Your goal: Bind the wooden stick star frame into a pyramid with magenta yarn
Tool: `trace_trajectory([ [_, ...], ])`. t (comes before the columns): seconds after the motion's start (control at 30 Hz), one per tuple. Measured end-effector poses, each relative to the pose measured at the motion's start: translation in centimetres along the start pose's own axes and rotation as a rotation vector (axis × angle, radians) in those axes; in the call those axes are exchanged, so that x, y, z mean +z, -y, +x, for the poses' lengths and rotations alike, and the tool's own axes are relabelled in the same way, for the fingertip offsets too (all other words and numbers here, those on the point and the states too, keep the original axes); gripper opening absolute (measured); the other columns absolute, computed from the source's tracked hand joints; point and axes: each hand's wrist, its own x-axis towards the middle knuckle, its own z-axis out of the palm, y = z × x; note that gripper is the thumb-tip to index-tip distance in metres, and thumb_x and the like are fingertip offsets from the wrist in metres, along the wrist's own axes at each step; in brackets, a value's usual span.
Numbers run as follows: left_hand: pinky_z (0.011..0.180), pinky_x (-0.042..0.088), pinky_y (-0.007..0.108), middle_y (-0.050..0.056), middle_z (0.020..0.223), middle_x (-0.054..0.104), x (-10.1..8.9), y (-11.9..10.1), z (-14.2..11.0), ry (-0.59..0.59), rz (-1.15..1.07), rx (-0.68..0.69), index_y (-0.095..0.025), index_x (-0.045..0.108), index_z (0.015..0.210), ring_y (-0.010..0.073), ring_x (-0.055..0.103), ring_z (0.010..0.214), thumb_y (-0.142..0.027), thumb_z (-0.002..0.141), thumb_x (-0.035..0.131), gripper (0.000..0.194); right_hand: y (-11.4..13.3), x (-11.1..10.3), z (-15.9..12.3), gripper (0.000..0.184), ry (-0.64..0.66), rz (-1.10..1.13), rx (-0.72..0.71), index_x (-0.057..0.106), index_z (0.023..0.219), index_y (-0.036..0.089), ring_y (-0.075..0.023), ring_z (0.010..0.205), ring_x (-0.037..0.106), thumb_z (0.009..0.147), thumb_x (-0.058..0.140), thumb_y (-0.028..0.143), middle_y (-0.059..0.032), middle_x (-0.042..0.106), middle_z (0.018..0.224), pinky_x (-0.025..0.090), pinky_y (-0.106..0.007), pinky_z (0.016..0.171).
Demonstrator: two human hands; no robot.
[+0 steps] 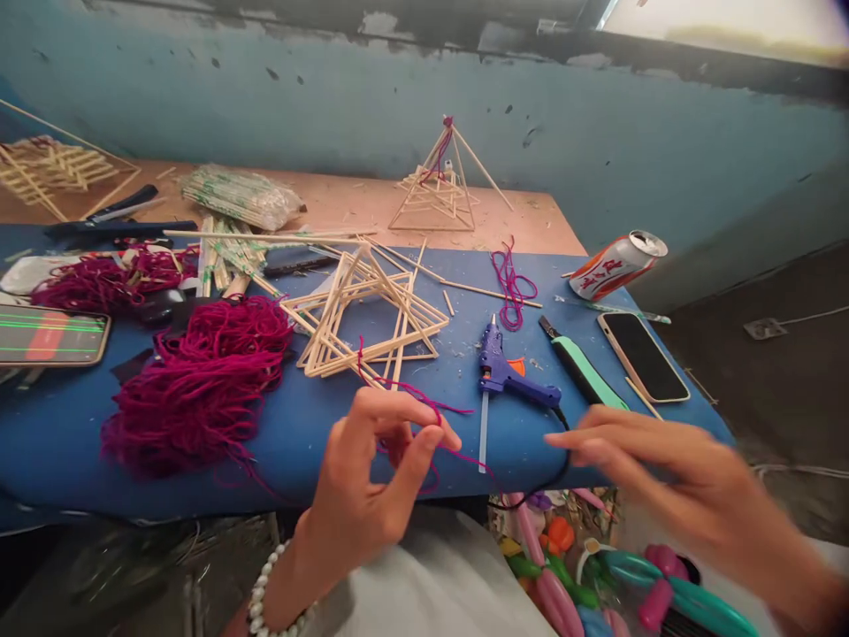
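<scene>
Over the near edge of the blue table [292,460], the left hand [371,473] was pinching a purple thread [455,409] between the thumb and the forefinger, which were close together. A part of this thread curled at the fingertip, and another part ran down toward the right. The right hand [696,487] was apart from the left one, with its fingers stretched toward the left. It was blurred, so I could not tell whether its fingertips held something.

Just beyond the left hand, on the table, lay a star-shaped frame of thin wooden sticks [371,356], and the purple thread reached up to its near side; whether it was tied there, I could not tell. To the left of the frame was a big heap of purple yarn [199,380]. To the right lay a blue glue gun [492,358], and next to it a green and black cutter [587,367], a phone with dark screen [645,356] and a drink can [615,265]. Behind the glue gun lay a small tangle of yarn [510,287]. Farther away, on a brown board [540,217], stood a pyramid of sticks [431,228] with purple yarn at its top.
</scene>
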Motion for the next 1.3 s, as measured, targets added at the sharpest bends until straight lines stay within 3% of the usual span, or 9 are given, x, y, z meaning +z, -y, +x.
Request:
trace_trajectory([
  [0.07, 0.061, 0.050, 0.019, -0.003, 0.086, 0.061, 0.8, 0.6, -0.9, 0.067, -0.017, -0.017, -0.026, 0.045, 0.108, 0.0080, 0.065, 0.075, -0.007, 0.097, 0.050, 0.023, 2.2, 2.3, 1.0, 0.024, 0.110, 0.282, -0.033, 0.076, 0.109, 0.027, -0.0115, 0.069, 0.063, 0.099, 0.055, 0.033, -0.0046, 0.068, 0.084, 0.050, -0.023, 0.060],
  [0.17, 0.067, 0.051, 0.019, -0.003, 0.087, 0.054, 0.9, 1.0, -1.8, 0.088, -0.027, -0.048, -0.025, 0.038, 0.103, 0.0064, 0.058, 0.072, -0.007, 0.099, 0.042, 0.019, 4.6, 6.3, 1.6, 0.019, 0.101, 0.534, 0.013, 0.075, 0.104, 0.024, -0.0084, 0.064, 0.055, 0.097, 0.058, 0.029, -0.0030, 0.063, 0.086, 0.044, -0.021, 0.055],
  [0.33, 0.072, 0.052, 0.019, 0.001, 0.095, 0.056, 0.1, 1.2, -2.4, 0.060, 0.082, 0.006, -0.025, 0.035, 0.103, 0.0093, 0.061, 0.088, -0.005, 0.096, 0.043, 0.023, 6.6, 10.9, 2.3, 0.009, -0.148, 0.812, 0.139, 0.075, 0.090, 0.023, -0.0086, 0.066, 0.046, 0.092, 0.066, 0.023, 0.0010, 0.050, 0.075, 0.039, -0.020, 0.054],
  [0.5, 0.060, 0.048, 0.018, 0.000, 0.092, 0.058, 0.2, 1.8, -2.0, 0.036, 0.302, 0.080, -0.023, 0.041, 0.105, 0.0072, 0.060, 0.071, -0.005, 0.093, 0.052, 0.024, 7.3, 11.7, 3.1, 0.008, -0.329, 0.984, 0.160, 0.074, 0.092, 0.024, -0.0065, 0.068, 0.047, 0.092, 0.066, 0.021, 0.0007, 0.049, 0.083, 0.039, -0.017, 0.053],
  [0.73, 0.060, 0.051, 0.019, 0.000, 0.092, 0.063, 1.2, 2.4, -1.8, 0.013, 0.174, 0.057, -0.025, 0.041, 0.118, 0.0088, 0.065, 0.072, -0.005, 0.092, 0.051, 0.034, 7.3, 11.2, 3.3, 0.014, -0.203, 1.281, 0.208, 0.062, 0.099, 0.024, -0.0010, 0.048, 0.033, 0.103, 0.049, 0.029, 0.0031, 0.054, 0.080, 0.032, -0.014, 0.043],
  [0.87, 0.069, 0.055, 0.023, 0.003, 0.098, 0.070, 0.6, 2.3, -1.0, 0.015, 0.274, 0.130, -0.021, 0.047, 0.122, 0.0114, 0.068, 0.081, -0.005, 0.090, 0.056, 0.037, 6.8, 9.3, 3.6, 0.013, -0.188, 1.052, 0.236, 0.064, 0.096, 0.021, -0.0026, 0.045, 0.036, 0.099, 0.057, 0.031, 0.0041, 0.054, 0.062, 0.028, -0.014, 0.041],
  [1.07, 0.093, 0.053, 0.030, 0.002, 0.104, 0.073, -4.4, 0.9, 2.2, -0.063, 0.517, 0.239, -0.022, 0.061, 0.109, 0.0139, 0.067, 0.103, 0.002, 0.088, 0.052, 0.033, 5.0, 3.1, 7.2, 0.013, -0.293, 0.209, 0.030, 0.075, 0.085, 0.022, -0.0087, 0.051, 0.052, 0.089, 0.069, 0.033, -0.0027, 0.069, 0.071, 0.040, -0.020, 0.046],
  [1.17, 0.094, 0.052, 0.030, 0.000, 0.102, 0.073, -6.1, 0.4, 3.5, -0.104, 0.672, 0.221, -0.023, 0.064, 0.107, 0.0139, 0.067, 0.102, -0.001, 0.090, 0.052, 0.030, 3.8, 1.0, 9.9, 0.015, -0.272, -0.049, -0.058, 0.078, 0.090, 0.024, -0.0082, 0.048, 0.044, 0.089, 0.069, 0.036, 0.0014, 0.058, 0.058, 0.037, -0.021, 0.047],
  [1.3, 0.087, 0.054, 0.031, 0.000, 0.102, 0.075, -5.7, 0.5, 5.5, -0.020, 0.828, 0.148, -0.022, 0.066, 0.107, 0.0165, 0.070, 0.097, -0.011, 0.094, 0.054, 0.021, 2.2, 0.7, 13.2, 0.020, -0.146, -0.074, -0.106, 0.078, 0.091, 0.021, -0.0075, 0.048, 0.031, 0.091, 0.065, 0.037, 0.0049, 0.041, 0.052, 0.026, -0.023, 0.046],
])
